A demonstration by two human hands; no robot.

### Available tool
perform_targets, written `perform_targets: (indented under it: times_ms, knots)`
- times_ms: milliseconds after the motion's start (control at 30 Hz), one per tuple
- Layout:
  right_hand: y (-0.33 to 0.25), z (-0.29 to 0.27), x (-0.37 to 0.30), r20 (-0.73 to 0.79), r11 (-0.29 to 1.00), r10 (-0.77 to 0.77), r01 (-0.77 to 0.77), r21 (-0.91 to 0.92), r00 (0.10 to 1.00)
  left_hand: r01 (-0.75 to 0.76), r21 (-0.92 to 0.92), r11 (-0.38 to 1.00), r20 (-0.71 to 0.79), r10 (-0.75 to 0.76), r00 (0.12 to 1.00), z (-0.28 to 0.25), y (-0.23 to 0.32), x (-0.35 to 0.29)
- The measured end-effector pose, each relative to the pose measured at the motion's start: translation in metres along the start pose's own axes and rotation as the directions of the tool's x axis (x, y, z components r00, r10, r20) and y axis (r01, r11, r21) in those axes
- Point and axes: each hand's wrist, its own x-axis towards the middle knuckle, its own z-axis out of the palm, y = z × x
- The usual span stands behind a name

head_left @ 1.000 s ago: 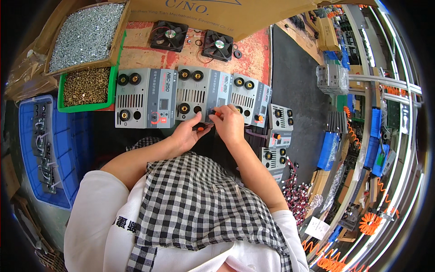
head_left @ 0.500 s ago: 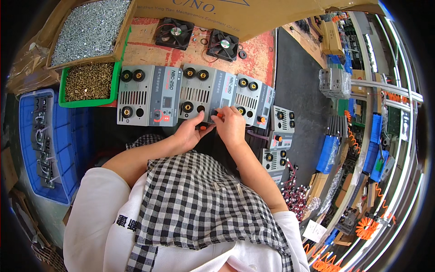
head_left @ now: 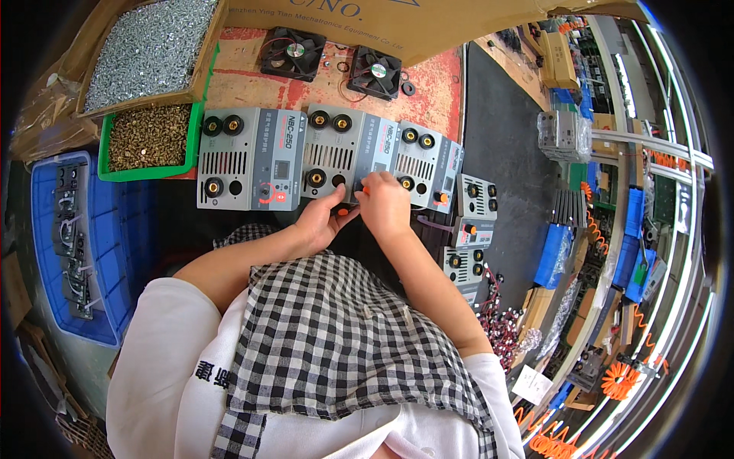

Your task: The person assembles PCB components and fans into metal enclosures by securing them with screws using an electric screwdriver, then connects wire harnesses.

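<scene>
A grey front panel (head_left: pixel 330 157) with round black-and-brass sockets and vent slots stands before me, between two similar panels. My right hand (head_left: pixel 386 200) is at its lower right corner, the fingers pinched on a small orange knob (head_left: pixel 365 188) at the panel face, which they partly hide. Beside it, my left hand (head_left: pixel 317 222) rests its thumb against the panel's lower edge. A second orange knob (head_left: pixel 343 212) shows between the left thumb and fingers. The left panel (head_left: pixel 243 168) has a bare dial area, while the right panel (head_left: pixel 420 162) bears an orange knob (head_left: pixel 440 198).
Two black fans (head_left: pixel 293 55) lie behind the panels on the worn red tabletop. At the left are a box of silver screws (head_left: pixel 151 53), a green tray (head_left: pixel 103 164) of brass fasteners and a blue crate (head_left: pixel 115 306). More panels (head_left: pixel 476 197) and bundled wires (head_left: pixel 498 336) lie right.
My right hand has shifted slightly left and up at the panel corner, its fingers still pinched. The left hand has barely moved, and the knob in it sits slightly higher.
</scene>
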Motion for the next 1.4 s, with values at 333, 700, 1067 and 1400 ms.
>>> perform_targets:
  times_ms: [333,700,1067,1400]
  knots:
    - [0.0,-0.005,0.011,0.077,1.0,0.019,-0.018,-0.006,0.997,-0.005,0.0,1.0,0.029,0.005,1.0,-0.001,0.0,0.001]
    - [0.011,-0.018,-0.009,-0.014,0.965,0.0,0.003,0.263,1.0,-0.017,0.039,0.999,0.121,0.013,0.993,-0.003,-0.001,0.004]
    - [0.139,0.013,-0.045,0.501,-0.521,0.615,-0.164,0.838,0.609,0.103,0.128,0.986,0.001,-0.104,0.995,-0.025,0.008,-0.004]
    - [0.134,0.005,-0.025,0.47,-0.453,0.703,-0.173,0.875,0.534,0.131,0.153,0.979,-0.027,-0.129,0.991,-0.034,0.012,-0.015]
